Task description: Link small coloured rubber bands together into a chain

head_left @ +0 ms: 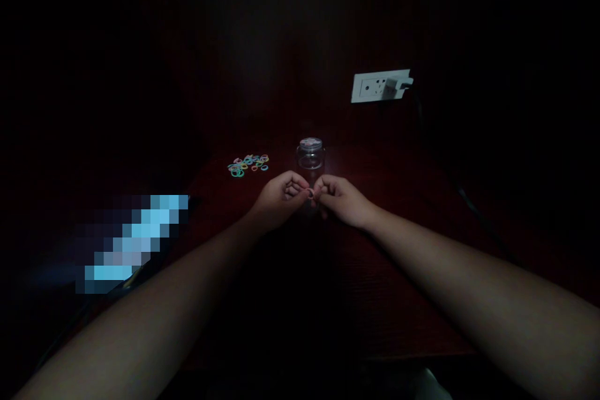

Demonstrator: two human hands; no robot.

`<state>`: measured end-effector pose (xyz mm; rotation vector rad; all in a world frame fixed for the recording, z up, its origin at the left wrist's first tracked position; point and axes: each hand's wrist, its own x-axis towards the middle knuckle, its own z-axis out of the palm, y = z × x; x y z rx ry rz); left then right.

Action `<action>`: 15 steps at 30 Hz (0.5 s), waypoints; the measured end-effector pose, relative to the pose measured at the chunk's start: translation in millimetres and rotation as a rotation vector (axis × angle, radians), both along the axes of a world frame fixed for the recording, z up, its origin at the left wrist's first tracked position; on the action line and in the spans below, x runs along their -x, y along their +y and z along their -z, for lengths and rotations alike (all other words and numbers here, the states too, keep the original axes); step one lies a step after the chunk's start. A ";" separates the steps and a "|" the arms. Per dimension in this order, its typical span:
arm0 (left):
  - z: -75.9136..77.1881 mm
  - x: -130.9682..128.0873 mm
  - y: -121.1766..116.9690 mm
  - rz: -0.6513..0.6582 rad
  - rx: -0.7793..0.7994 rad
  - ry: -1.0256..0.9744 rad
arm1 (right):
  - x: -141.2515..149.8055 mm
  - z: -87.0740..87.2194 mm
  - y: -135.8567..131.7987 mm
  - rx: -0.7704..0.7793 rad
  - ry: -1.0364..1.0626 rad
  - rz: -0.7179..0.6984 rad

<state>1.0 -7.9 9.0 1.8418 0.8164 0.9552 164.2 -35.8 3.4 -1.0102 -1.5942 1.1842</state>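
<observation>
Between the fingertips of both hands is a small pink hair tie (310, 193), a little ring pinched from either side. My left hand (284, 195) grips its left side with thumb and forefinger, the other fingers curled. My right hand (342, 198) pinches the right side in the same way. Just behind the hands stands a clear, lidded jar (310, 156), upright, its lower part partly covered by my fingers. To the left of the jar lies a loose pile of colourful hair ties (248, 164) in pink, green, blue and yellow.
The dark red wooden table (375, 175) runs back to a dark wall. A white socket panel (370, 87) with a plugged-in charger (397, 84) is on that wall at right. A lit, pixelated screen (140, 237) sits at left beside my forearm. A cable (469, 200) trails down the right side.
</observation>
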 end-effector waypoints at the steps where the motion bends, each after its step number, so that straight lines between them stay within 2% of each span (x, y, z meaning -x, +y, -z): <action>1: 0.6 0.1 0.6 -0.007 -0.005 0.004 | -0.2 0.0 0.1 0.002 0.000 -0.003; 15: -1.7 -1.2 -1.5 -0.025 0.055 0.059 | 1.3 -3.7 -3.9 -0.010 -0.023 0.032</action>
